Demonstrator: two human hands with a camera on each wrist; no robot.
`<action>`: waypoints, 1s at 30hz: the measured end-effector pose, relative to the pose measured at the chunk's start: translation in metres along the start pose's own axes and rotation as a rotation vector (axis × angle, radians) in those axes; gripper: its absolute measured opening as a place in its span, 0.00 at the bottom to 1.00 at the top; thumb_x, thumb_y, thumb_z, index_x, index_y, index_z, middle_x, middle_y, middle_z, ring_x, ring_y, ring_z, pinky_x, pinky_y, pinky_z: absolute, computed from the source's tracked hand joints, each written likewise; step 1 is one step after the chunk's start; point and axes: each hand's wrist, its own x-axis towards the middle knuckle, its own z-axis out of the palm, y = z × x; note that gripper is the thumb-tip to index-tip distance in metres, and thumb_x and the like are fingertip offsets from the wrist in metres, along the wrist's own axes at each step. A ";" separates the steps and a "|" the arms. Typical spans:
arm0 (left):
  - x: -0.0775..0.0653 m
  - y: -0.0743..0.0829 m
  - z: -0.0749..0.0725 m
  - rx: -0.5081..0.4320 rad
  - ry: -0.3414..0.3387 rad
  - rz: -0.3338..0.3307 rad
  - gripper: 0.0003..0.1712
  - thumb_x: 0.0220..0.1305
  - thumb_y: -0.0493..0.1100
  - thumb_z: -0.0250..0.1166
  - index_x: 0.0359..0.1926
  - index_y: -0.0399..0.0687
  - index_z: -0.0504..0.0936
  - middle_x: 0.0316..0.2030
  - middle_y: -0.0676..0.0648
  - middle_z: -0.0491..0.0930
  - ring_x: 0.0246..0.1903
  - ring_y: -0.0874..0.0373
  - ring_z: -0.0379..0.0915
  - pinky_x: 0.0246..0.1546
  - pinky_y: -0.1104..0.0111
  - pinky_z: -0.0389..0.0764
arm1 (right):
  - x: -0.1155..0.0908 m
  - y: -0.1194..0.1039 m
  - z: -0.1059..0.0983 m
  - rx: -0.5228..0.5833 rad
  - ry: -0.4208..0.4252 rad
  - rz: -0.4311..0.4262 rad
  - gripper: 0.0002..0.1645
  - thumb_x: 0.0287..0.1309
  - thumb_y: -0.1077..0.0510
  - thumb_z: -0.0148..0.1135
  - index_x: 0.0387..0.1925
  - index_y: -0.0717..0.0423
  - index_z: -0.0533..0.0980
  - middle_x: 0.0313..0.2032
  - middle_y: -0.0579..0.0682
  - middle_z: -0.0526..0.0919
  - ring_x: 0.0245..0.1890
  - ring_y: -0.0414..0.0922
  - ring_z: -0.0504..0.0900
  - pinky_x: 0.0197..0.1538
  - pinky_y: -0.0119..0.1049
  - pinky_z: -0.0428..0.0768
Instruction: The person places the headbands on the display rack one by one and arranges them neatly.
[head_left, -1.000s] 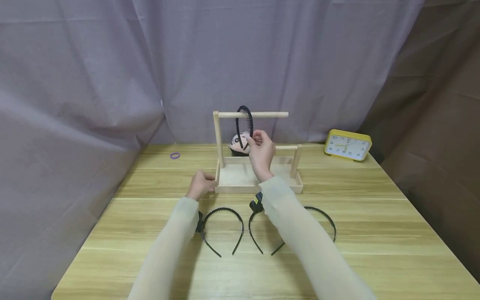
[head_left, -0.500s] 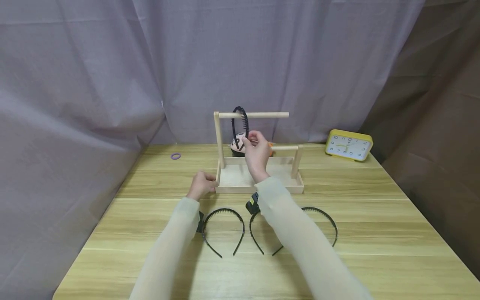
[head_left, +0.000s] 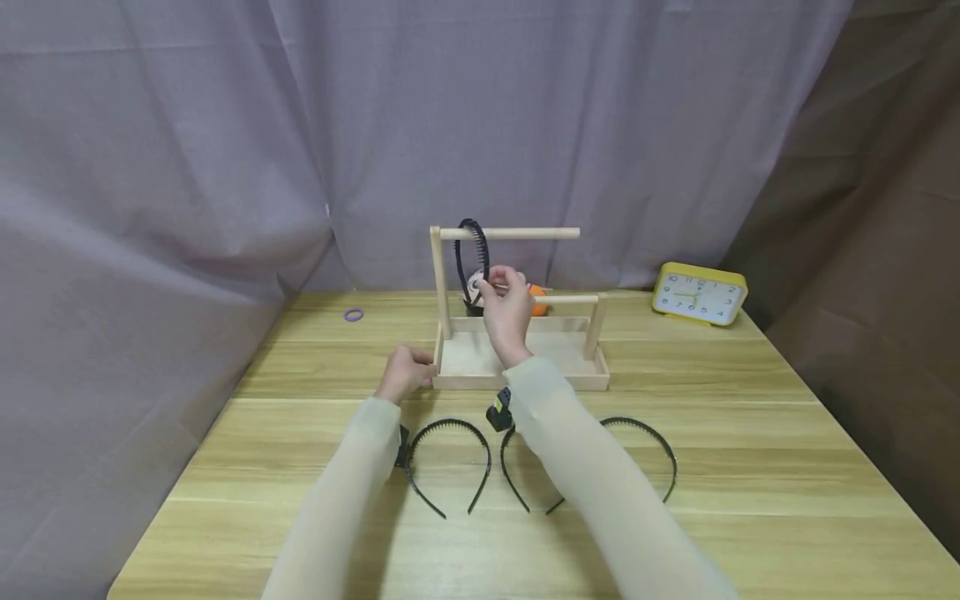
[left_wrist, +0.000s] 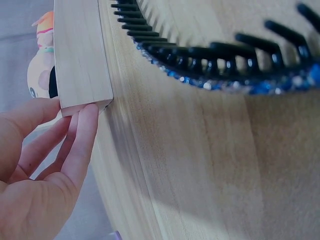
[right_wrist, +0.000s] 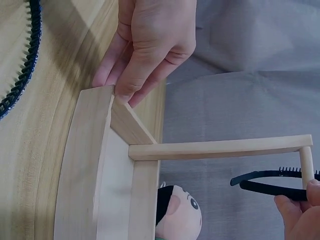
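Toward the back stands a pale wooden rack point(head_left: 525, 383), a shallow tray with an upper rod point(head_left: 540, 233) and a lower rod point(head_left: 566, 299). A black toothed headband point(head_left: 482, 246) hangs over the upper rod near its left post. My right hand point(head_left: 507, 321) pinches one leg of this headband between thumb and fingers, its ends pointing down. At the tray's front left corner, my left hand point(head_left: 405, 371) grips the wall, thumb on one side and fingers on the other. The left wrist view shows these fingers point(left_wrist: 82, 140) against the wood.
Three headbands lie on the table: left point(head_left: 450, 422), middle point(head_left: 510, 475) and right point(head_left: 660, 442), the latter two partly behind my right forearm. Behind the rack sits a plush toy point(right_wrist: 180, 212). A yellow clock point(head_left: 699, 293) stands back right, a purple ring point(head_left: 353, 315) back left.
My right hand has slid the headband leftward along the upper rod, closer to the left post. The left hand stays at the tray corner. More of the plush toy's orange part shows.
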 end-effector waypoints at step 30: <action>-0.003 0.002 0.000 -0.018 -0.008 0.000 0.15 0.60 0.32 0.66 0.48 0.29 0.83 0.46 0.31 0.83 0.33 0.48 0.85 0.30 0.73 0.86 | -0.009 0.016 -0.017 -0.104 -0.237 0.096 0.22 0.60 0.59 0.65 0.52 0.67 0.75 0.51 0.61 0.82 0.52 0.53 0.82 0.58 0.39 0.83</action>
